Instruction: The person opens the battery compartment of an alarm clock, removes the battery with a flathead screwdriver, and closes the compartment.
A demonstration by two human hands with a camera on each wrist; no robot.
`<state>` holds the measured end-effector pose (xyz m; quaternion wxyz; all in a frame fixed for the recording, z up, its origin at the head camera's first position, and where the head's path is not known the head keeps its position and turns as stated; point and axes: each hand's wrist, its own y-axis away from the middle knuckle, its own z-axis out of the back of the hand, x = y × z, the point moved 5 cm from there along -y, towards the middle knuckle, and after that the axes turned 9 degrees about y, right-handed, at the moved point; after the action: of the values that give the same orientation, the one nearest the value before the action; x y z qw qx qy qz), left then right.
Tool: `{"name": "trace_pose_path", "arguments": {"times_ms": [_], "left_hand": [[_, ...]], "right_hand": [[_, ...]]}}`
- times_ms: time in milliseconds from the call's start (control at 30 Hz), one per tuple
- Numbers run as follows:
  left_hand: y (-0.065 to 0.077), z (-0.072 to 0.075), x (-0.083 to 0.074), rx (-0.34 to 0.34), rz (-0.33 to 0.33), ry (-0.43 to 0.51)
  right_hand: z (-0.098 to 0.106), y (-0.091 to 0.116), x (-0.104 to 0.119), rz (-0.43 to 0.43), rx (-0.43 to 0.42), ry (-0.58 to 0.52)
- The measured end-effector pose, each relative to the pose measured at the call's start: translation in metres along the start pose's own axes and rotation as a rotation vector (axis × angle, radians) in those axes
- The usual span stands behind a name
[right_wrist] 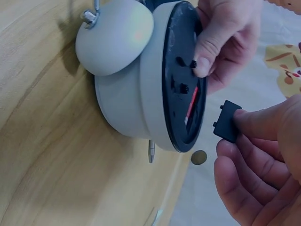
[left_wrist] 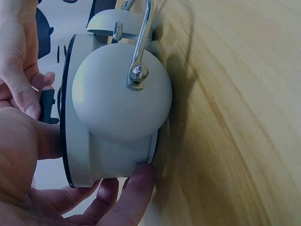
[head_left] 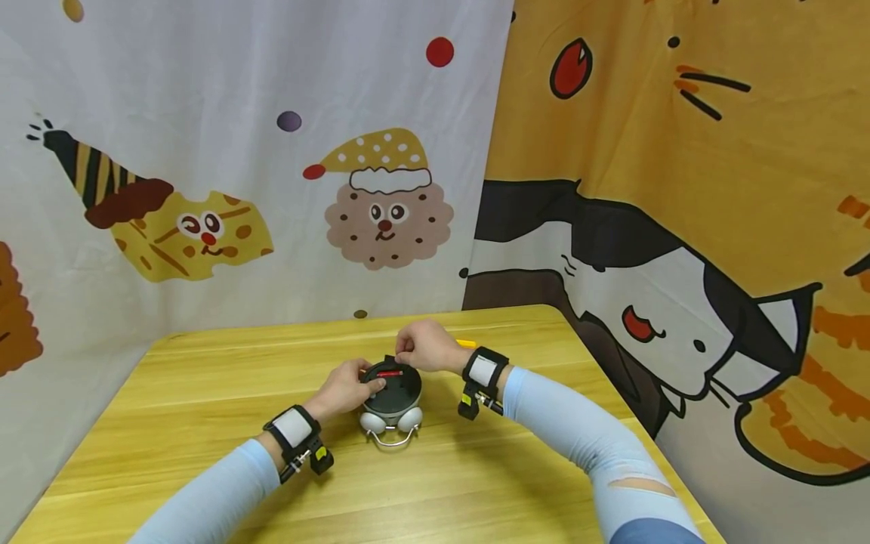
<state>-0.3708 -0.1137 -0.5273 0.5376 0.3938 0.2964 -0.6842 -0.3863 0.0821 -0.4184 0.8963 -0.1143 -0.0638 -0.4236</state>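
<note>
White-bodied alarm clock (head_left: 402, 397) lies face down around the middle of the table (head_left: 224, 378), well apart from the left and right edges, twin bells (head_left: 410, 419) and handle (head_left: 390, 443) towards the near edge. Left hand (head_left: 342, 391) grips its side, fingers curled round the body, thumb pressing the black back, where a red strip (head_left: 390, 373) shows. Right hand (head_left: 428, 347), nearer the far edge, pinches a small black cover (right_wrist: 227, 121) between thumb and fingers, its two tabs facing the clock, just apart from it.
</note>
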Motion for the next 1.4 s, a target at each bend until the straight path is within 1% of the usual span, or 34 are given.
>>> {"name": "trace_pose_path", "arguments": {"times_ms": [100,200,233,300,367,400,533,600,633,667,733,767,833,867,900,967,1000,1067,1100,1400], "left_hand": [[0.002,0.000,-0.003,0.003,0.019,0.008],[0.000,-0.001,-0.002,0.005,0.043,0.006],[-0.002,-0.002,0.001,0.004,0.046,-0.004],[-0.001,-0.001,-0.001,-0.001,0.053,-0.004],[0.004,0.001,-0.007,-0.003,0.050,0.003],[0.004,0.001,-0.006,-0.003,0.031,0.002],[0.019,0.004,-0.027,-0.010,0.043,0.034],[0.023,0.004,-0.033,-0.020,0.056,0.029],[0.026,0.005,-0.039,-0.025,0.081,0.033],[0.023,0.004,-0.034,-0.029,0.081,0.020],[0.023,0.004,-0.035,-0.031,0.089,0.013],[0.017,0.003,-0.026,-0.026,0.064,0.003],[0.015,0.004,-0.025,-0.018,0.051,0.003],[0.012,0.003,-0.019,-0.015,0.032,-0.009],[0.016,0.004,-0.025,-0.013,0.031,-0.001],[0.017,0.004,-0.025,-0.016,0.025,-0.008],[0.022,0.005,-0.034,-0.020,0.048,-0.002],[0.023,0.005,-0.035,-0.029,0.057,-0.005],[0.027,0.005,-0.041,-0.032,0.076,0.003],[0.029,0.003,-0.043,-0.035,0.092,0.003]], "right_hand": [[0.001,0.001,-0.005,-0.026,-0.014,-0.006],[0.001,0.003,-0.009,-0.030,-0.025,-0.019],[0.002,0.004,-0.009,-0.028,-0.027,-0.024],[0.003,0.005,-0.011,-0.027,-0.028,-0.039],[0.005,0.006,-0.013,-0.028,-0.028,-0.052],[0.005,0.007,-0.014,-0.029,-0.028,-0.055],[0.007,0.009,-0.018,-0.042,-0.028,-0.057],[0.008,0.009,-0.020,-0.050,-0.027,-0.059],[0.008,0.009,-0.021,-0.057,-0.028,-0.061],[0.009,0.009,-0.022,-0.061,-0.030,-0.065],[0.010,0.010,-0.025,-0.072,-0.029,-0.081],[0.010,0.011,-0.026,-0.076,-0.028,-0.091],[0.011,0.011,-0.029,-0.085,-0.025,-0.111],[0.011,0.012,-0.030,-0.090,-0.023,-0.124],[0.011,0.013,-0.031,-0.095,-0.019,-0.135],[0.012,0.015,-0.033,-0.113,-0.014,-0.154],[0.011,0.015,-0.035,-0.124,-0.010,-0.162],[0.011,0.017,-0.038,-0.139,-0.011,-0.176],[0.011,0.018,-0.039,-0.145,-0.011,-0.181],[0.012,0.032,-0.058,-0.185,0.009,-0.221]]}}
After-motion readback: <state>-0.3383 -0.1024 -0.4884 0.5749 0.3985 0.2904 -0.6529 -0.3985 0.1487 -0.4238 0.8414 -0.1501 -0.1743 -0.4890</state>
